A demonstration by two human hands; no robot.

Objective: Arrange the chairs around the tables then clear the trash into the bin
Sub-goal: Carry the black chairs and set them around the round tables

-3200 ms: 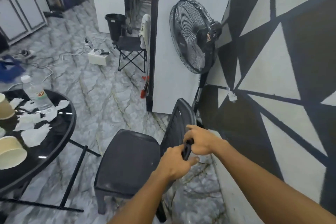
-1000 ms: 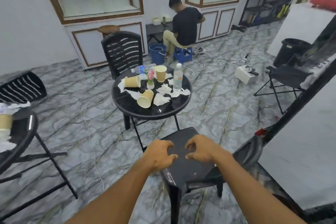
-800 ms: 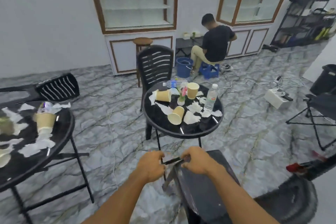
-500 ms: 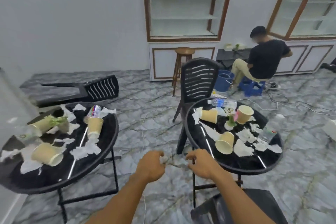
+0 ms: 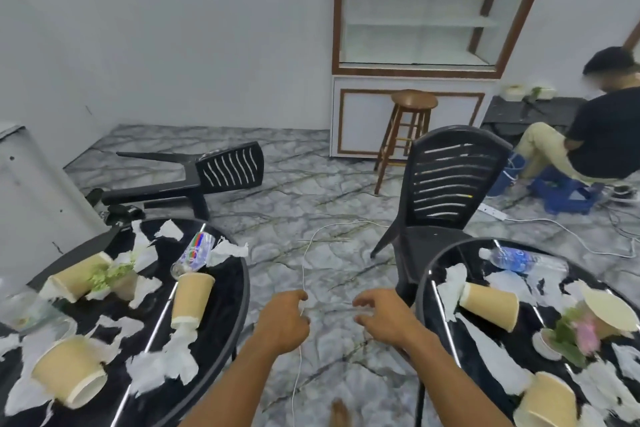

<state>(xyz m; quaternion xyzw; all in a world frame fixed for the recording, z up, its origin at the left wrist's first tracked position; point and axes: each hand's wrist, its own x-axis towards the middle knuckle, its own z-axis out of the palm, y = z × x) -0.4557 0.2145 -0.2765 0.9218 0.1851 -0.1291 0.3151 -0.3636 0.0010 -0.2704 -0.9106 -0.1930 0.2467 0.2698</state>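
Note:
Two round black tables flank me: the left table point(image 5: 221, 315) and the right table point(image 5: 433, 291), both littered with paper cups, torn tissue and plastic bottles. A black plastic chair point(image 5: 446, 191) stands upright behind the right table. Another black chair point(image 5: 207, 173) lies tipped over on the floor at the back left. My left hand point(image 5: 285, 321) and my right hand point(image 5: 382, 317) hover between the tables with fingers loosely curled, holding nothing.
A wooden stool point(image 5: 410, 128) stands before a white cabinet point(image 5: 415, 45). A person point(image 5: 595, 135) sits at the far right near blue tubs and cables. A white cable point(image 5: 304, 263) runs across the marble floor. A grey panel point(image 5: 31, 191) stands at the left.
My hands have let go of the chair I carried to the right table; it is now out of view. My view has swung left toward the tipped chair.

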